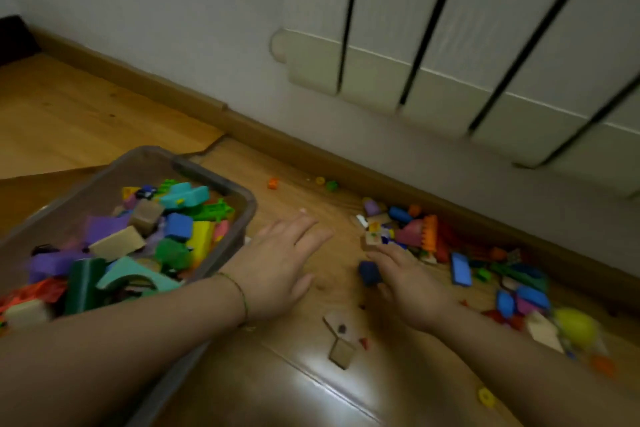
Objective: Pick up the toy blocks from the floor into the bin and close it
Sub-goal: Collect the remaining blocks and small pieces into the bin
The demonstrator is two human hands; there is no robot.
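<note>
Translucent grey-brown bin (216, 177), and in it purple, teal, green, yellow and blue blocks (178, 227). Over here a navy block (369, 272), honey-brown floor (86, 114), green wristband (239, 291), off-white radiator (519, 80).

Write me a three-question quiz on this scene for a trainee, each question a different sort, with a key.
1. True or false: the bin already holds toy blocks.
2. Most loose blocks on the floor lie: A) along the skirting board below the radiator; B) left of the bin; C) on a chair.
3. Fill in: the dark blue block lies beside the ___ hand.
Key: 1 true. 2 A. 3 right; the right hand is next to it, while the left hand is flat and open near the bin.
</note>
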